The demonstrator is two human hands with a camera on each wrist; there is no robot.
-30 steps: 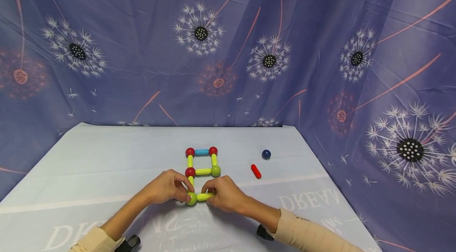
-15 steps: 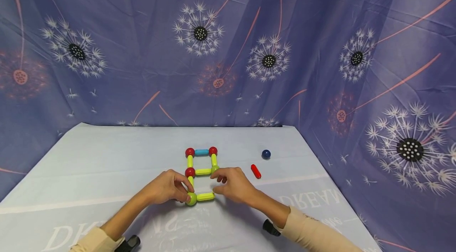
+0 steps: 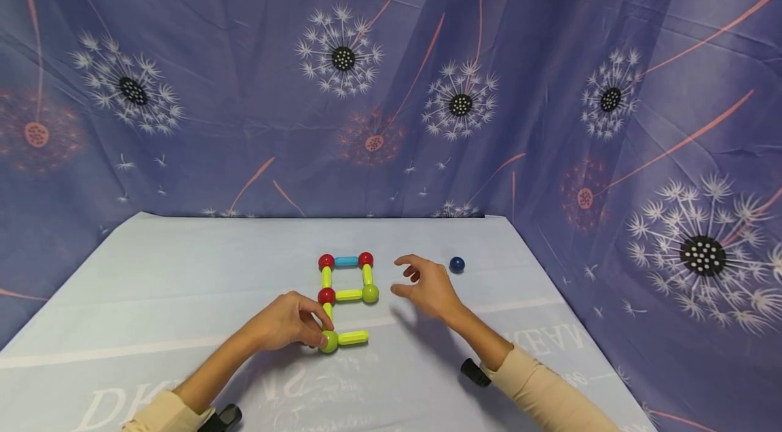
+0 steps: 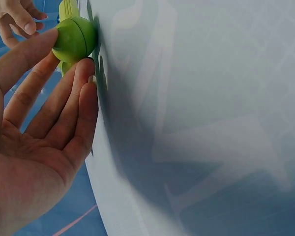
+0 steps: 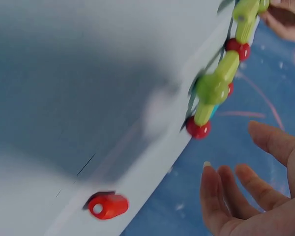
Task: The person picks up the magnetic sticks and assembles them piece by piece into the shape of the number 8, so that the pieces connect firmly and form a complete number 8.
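My left hand (image 3: pixel 286 322) pinches the lower green ball (image 3: pixel 330 342) of a flat frame of magnetic balls and rods. In the left wrist view, thumb and fingertips touch that green ball (image 4: pixel 74 39). A yellow-green rod (image 3: pixel 353 337) sticks out to the right of it, its far end free. Above it, red balls (image 3: pixel 326 296), another green ball (image 3: pixel 370 293), yellow-green rods and a blue rod (image 3: pixel 346 261) form a closed square. My right hand (image 3: pixel 430 288) hovers right of the square, fingers spread, holding nothing. It hides the red rod (image 5: pixel 108 206) from the head view.
A dark blue ball (image 3: pixel 457 265) lies on the table to the right of my right hand. The pale cloth-covered table (image 3: pixel 201 269) meets a purple dandelion-print curtain (image 3: pixel 244 79) at the back and right. Dark wrist devices (image 3: pixel 475 372) sit under both forearms.
My right hand has let go of the yellow-green rod and moved up and right, over the spot of the red rod. The left hand has stayed on the green ball.
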